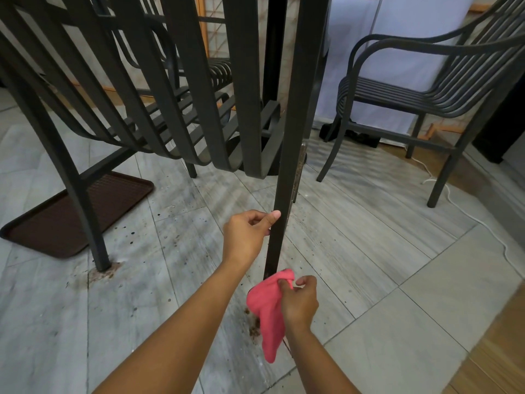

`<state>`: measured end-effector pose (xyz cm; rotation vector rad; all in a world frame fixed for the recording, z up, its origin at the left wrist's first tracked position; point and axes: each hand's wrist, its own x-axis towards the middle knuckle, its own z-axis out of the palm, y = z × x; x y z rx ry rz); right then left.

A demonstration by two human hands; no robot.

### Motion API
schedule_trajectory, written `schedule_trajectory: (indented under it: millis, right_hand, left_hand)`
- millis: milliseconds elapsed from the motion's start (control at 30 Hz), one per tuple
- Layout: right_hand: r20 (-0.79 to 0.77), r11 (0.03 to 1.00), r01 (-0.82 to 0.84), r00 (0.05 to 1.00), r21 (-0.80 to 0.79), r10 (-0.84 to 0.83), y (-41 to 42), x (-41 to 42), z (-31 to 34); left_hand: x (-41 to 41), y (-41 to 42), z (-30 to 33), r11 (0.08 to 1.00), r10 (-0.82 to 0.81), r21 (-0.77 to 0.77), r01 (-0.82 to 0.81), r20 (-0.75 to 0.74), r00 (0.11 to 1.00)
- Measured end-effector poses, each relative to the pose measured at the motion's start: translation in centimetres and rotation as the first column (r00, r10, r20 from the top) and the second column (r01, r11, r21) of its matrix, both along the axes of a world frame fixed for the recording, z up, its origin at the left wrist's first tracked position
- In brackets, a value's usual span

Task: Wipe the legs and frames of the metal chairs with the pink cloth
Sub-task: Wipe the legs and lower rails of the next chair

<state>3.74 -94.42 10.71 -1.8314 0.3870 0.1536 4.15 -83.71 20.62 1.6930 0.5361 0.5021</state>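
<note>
The right hand (299,301) keeps a closed grip on the pink cloth (268,311), fingers curled round its upper bunch and pressing it against the foot of the dark metal chair leg (287,172). Higher up the same leg, the left hand (245,233) holds it with the thumb laid along the front face and the fingers curled behind.

The cloth hides the point where the leg meets the floor (369,251), and its loose end hangs down soft and creased. The top of the near chair (170,89) is cut off by the frame edge; only flat, curved slats and straight legs show. A second chair (420,81), made of thin bent bars, stands well apart at the right.

The floor is pale grey tile, speckled with dark spots and rusty crumbs beside the cloth. A ribbed brown tray (61,220) lies at the left, and a white cable (466,214) trails at the right.
</note>
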Motion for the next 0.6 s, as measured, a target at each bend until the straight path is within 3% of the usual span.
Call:
schedule_trajectory:
  millis: [133,300,467,600]
  right_hand:
    - [-0.215,0.998,0.009,0.976,0.069,0.006,-1.2,0.2,-0.2]
    - [-0.39,0.894,0.033,0.906,0.447,0.161,-2.8,0.4,1.4]
    - [-0.273,0.844,-0.003,0.945,0.536,0.177,-2.5,0.0,4.1]
    - [-0.057,0.899,-0.017,0.997,0.438,0.047,-0.5,-0.1,6.2]
  left_hand:
    - [-0.2,-0.1,-0.3,1.0,0.01,0.003,-0.01,-0.012,1.0]
    - [-0.8,-0.3,-0.6,1.0,0.003,0.008,-0.003,-0.029,1.0]
    - [-1.2,0.0,-1.0,1.0,-0.007,0.026,0.008,-0.042,0.999]
    - [-0.9,0.2,-1.1,0.999,-0.02,0.046,0.023,-0.058,0.998]
